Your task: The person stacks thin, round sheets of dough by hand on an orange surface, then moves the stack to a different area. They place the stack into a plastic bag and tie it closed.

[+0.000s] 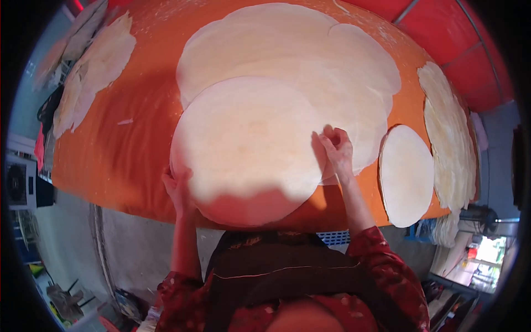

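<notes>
A large round pale sheet point(249, 133) lies at the near edge of the orange table, on top of a wide spread of overlapping thin sheets point(265, 39). At its lower left edge is my left hand point(178, 185), its thumb and fingers apart around the rim; whether it grips the sheet is unclear. My right hand point(337, 145) is closed in a pinch beside the round sheet's right edge, over the overlapping sheets. What its fingertips hold, if anything, is too small to make out.
A smaller oval stack of pale sheets point(406, 176) lies at the right, beside a long layered pile point(448, 138). More thin sheets point(97, 72) rest at the table's left end. The orange table point(133, 149) has a curved near edge. Red tiles point(453, 33) show at upper right.
</notes>
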The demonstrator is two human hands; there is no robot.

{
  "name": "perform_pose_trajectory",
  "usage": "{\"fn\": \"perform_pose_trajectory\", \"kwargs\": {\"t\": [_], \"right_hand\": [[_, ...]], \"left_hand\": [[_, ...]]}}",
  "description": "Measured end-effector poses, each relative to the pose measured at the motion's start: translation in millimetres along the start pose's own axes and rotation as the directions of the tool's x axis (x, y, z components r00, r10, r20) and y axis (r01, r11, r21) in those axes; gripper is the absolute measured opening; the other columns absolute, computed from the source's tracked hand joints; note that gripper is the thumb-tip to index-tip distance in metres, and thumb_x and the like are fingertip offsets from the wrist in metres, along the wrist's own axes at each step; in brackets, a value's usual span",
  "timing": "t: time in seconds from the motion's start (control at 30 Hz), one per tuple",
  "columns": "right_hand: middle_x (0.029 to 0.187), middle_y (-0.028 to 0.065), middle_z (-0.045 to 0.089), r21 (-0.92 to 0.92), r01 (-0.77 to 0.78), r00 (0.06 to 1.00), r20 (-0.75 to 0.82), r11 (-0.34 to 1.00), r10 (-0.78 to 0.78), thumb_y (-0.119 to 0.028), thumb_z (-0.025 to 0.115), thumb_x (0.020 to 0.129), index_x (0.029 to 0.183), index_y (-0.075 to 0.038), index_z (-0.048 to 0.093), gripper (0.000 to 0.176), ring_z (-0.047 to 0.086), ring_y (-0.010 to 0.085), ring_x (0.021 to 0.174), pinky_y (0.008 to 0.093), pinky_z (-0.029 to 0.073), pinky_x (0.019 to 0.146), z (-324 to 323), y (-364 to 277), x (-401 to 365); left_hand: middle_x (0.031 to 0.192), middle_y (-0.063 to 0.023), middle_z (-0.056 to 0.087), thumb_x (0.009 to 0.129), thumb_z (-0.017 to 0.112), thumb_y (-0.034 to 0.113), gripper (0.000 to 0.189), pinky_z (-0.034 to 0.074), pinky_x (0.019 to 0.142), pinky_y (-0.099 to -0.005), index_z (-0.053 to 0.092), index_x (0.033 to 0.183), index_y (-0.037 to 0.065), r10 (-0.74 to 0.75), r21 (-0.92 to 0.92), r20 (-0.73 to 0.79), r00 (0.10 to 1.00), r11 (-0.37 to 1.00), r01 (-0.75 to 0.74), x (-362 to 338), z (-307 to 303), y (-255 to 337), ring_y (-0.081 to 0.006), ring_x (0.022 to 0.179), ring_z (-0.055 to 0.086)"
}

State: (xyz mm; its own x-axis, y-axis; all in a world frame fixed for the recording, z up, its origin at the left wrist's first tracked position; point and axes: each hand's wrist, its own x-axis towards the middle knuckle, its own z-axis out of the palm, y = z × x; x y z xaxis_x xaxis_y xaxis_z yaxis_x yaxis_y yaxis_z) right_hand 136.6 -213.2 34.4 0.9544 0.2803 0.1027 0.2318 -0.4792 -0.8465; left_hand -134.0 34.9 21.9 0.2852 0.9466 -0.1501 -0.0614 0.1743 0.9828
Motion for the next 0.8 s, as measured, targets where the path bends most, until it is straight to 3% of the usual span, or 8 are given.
{"fn": "perform_pose_trajectory", "kwargs": {"t": [0.1, 0.27, 0.33, 0.5, 0.6, 0.63, 0.73, 0.8], "right_hand": [[0.083, 0.0096, 0.053, -0.064, 0.059, 0.998, -0.019, 0.996, -0.060, -0.016, 0.066, 0.070, 0.096, 0.005, 0.050, 0.036, 0.051, 0.0141, 0.070, 0.0261, 0.044, 0.062, 9.0, 3.7, 2.0], [0.074, 0.0028, 0.053, 0.288, 0.068, 0.990, 0.098, 0.955, -0.100, -0.008, 0.063, 0.071, 0.091, 0.002, 0.051, 0.025, 0.049, 0.0096, 0.067, 0.0238, 0.043, 0.060, 10.3, 20.5, 9.4], [0.069, 0.0010, 0.053, 0.216, -0.116, 0.982, 0.171, 0.970, 0.079, -0.006, 0.063, 0.071, 0.085, 0.002, 0.052, 0.019, 0.047, 0.0076, 0.061, 0.0197, 0.041, 0.055, 11.0, 15.0, 14.6], [0.068, 0.0039, 0.058, 0.441, -0.505, 0.835, 0.467, 0.742, 0.291, -0.017, 0.066, 0.070, 0.084, 0.002, 0.056, 0.026, 0.051, 0.0083, 0.052, 0.0223, 0.040, 0.044, -6.8, -15.7, 14.7], [0.067, 0.0032, 0.058, 0.219, -0.553, 0.756, 0.538, 0.804, 0.373, -0.017, 0.067, 0.070, 0.087, 0.001, 0.057, 0.027, 0.052, 0.0083, 0.052, 0.0230, 0.041, 0.044, -1.9, -17.3, 16.7], [0.072, 0.0052, 0.059, -0.069, -0.312, 0.809, 0.503, 0.948, 0.303, -0.021, 0.067, 0.070, 0.089, 0.002, 0.057, 0.031, 0.055, 0.0121, 0.058, 0.0244, 0.044, 0.050, -1.7, -20.5, 14.3], [0.079, 0.0090, 0.057, -0.018, 0.165, 0.918, 0.369, 0.986, -0.147, -0.024, 0.067, 0.071, 0.091, 0.004, 0.054, 0.037, 0.054, 0.0159, 0.065, 0.0266, 0.045, 0.057, 14.9, -10.6, 2.9], [0.086, 0.0119, 0.055, 0.128, 0.074, 0.945, 0.307, 0.989, -0.110, -0.017, 0.062, 0.075, 0.093, 0.005, 0.050, 0.031, 0.052, 0.0183, 0.073, 0.0270, 0.044, 0.068, 25.3, -25.8, -17.3]], "left_hand": [[0.103, -0.0125, 0.049, 0.067, 0.058, 0.006, 0.043, 0.044, 0.073, -0.0285, 0.040, 0.106, -0.004, 0.157, 0.497, -0.057, 0.986, 0.861, -0.108, 3.1, 20.2, 6.2, -0.0185, 0.091, 0.051], [0.096, -0.0099, 0.054, 0.072, 0.059, 0.007, 0.035, 0.045, 0.072, -0.0313, 0.047, 0.102, -0.003, -0.281, -0.320, 0.454, 0.845, 0.834, 0.450, -13.6, -15.8, 18.3, -0.0198, 0.086, 0.054], [0.100, -0.0093, 0.054, 0.073, 0.058, 0.003, 0.035, 0.046, 0.074, -0.0315, 0.048, 0.106, -0.003, -0.469, -0.334, 0.367, 0.803, 0.739, 0.584, -22.3, -23.7, 4.6, -0.0199, 0.087, 0.054], [0.103, -0.0105, 0.054, 0.070, 0.049, -0.006, 0.040, 0.044, 0.079, -0.0299, 0.046, 0.109, -0.003, -0.349, -0.353, 0.333, 0.876, 0.815, 0.459, -28.8, -7.6, 24.6, -0.0203, 0.091, 0.054], [0.105, -0.0108, 0.054, 0.070, 0.047, -0.004, 0.040, 0.044, 0.078, -0.0287, 0.046, 0.109, -0.003, -0.368, -0.403, 0.393, 0.843, 0.755, 0.517, -13.9, -25.1, 32.2, -0.0206, 0.091, 0.054], [0.105, -0.0105, 0.054, 0.069, 0.047, -0.003, 0.040, 0.044, 0.079, -0.0285, 0.046, 0.109, -0.003, -0.344, -0.392, 0.387, 0.855, 0.779, 0.490, -9.1, -31.0, 27.4, -0.0205, 0.091, 0.054], [0.104, -0.0097, 0.054, 0.068, 0.046, -0.003, 0.041, 0.043, 0.079, -0.0282, 0.047, 0.108, -0.003, -0.286, -0.362, 0.367, 0.885, 0.833, 0.419, -1.9, -42.5, 11.5, -0.0199, 0.093, 0.053], [0.103, -0.0092, 0.054, 0.067, 0.045, -0.004, 0.042, 0.043, 0.080, -0.0283, 0.047, 0.108, -0.003, -0.270, -0.359, 0.349, 0.898, 0.846, 0.394, -3.9, -42.1, 10.4, -0.0193, 0.094, 0.052]]}}
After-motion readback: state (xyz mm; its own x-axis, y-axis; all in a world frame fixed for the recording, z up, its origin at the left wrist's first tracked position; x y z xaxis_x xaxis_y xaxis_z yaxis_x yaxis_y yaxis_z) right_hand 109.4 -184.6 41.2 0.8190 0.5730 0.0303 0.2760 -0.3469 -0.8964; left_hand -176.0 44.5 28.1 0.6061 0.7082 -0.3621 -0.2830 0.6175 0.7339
